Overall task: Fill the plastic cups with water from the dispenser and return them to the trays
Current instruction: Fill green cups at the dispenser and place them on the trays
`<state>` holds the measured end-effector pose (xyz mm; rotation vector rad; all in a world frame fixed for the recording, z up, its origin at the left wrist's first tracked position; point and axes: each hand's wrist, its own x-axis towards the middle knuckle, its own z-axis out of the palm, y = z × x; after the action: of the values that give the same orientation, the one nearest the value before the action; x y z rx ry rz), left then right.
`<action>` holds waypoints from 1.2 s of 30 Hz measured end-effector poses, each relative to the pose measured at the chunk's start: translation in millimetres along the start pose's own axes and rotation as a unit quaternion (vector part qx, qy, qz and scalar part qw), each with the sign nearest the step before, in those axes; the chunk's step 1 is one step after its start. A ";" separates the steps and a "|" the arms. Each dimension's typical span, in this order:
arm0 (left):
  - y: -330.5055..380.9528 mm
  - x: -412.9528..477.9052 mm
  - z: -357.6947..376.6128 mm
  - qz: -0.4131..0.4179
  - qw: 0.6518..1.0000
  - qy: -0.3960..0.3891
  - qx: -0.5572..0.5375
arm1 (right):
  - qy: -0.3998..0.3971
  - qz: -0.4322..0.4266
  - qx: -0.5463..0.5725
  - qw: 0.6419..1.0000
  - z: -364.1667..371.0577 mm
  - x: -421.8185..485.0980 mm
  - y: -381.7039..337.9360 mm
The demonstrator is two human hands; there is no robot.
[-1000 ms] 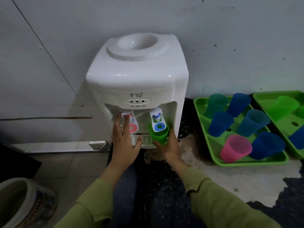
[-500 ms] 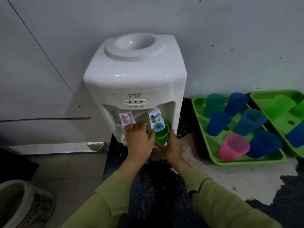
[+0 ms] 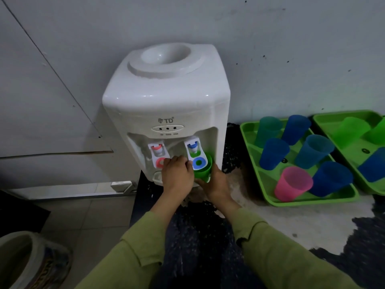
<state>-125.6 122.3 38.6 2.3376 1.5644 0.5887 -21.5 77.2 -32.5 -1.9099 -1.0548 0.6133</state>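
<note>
A white water dispenser [image 3: 166,97] stands against the wall with a red tap [image 3: 158,157] and a blue tap lever [image 3: 199,162]. My right hand [image 3: 217,185] grips a green plastic cup [image 3: 203,174] from the right and holds it under the blue tap. My left hand [image 3: 177,176] sits between the two taps with curled fingers, its thumb side against the left edge of the blue lever. To the right, a green tray [image 3: 312,200] holds several blue and teal cups and a pink cup [image 3: 292,184]. A second green tray [image 3: 354,142] has green and blue cups.
A pale bucket [image 3: 23,261] stands at the bottom left on the tiled floor. A metal door rail [image 3: 83,193] runs along the left wall. My dark-clothed knees [image 3: 198,247] are right in front of the dispenser. The wet grey floor [image 3: 291,222] lies before the trays.
My left hand has moved from the red tap to the right and curled against the blue lever. My right hand has kept the green cup under the blue tap.
</note>
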 end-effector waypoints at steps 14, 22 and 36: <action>7.9 -3.5 -47.0 -0.058 0.978 -0.032 -0.200 | -0.011 0.030 -0.044 0.999 -1.1 6.2 -5.0; 11.6 -3.0 -51.5 -0.078 0.975 -0.034 -0.203 | 0.001 0.040 -0.031 0.999 2.4 3.0 -7.1; 12.5 -3.7 -51.1 -0.082 0.969 -0.034 -0.231 | 0.098 0.007 -0.004 0.995 -32.7 -8.3 8.3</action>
<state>-140.7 113.8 88.4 1.8469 1.3914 0.7328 1.7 53.4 -22.5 -1.9422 -0.9196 0.4191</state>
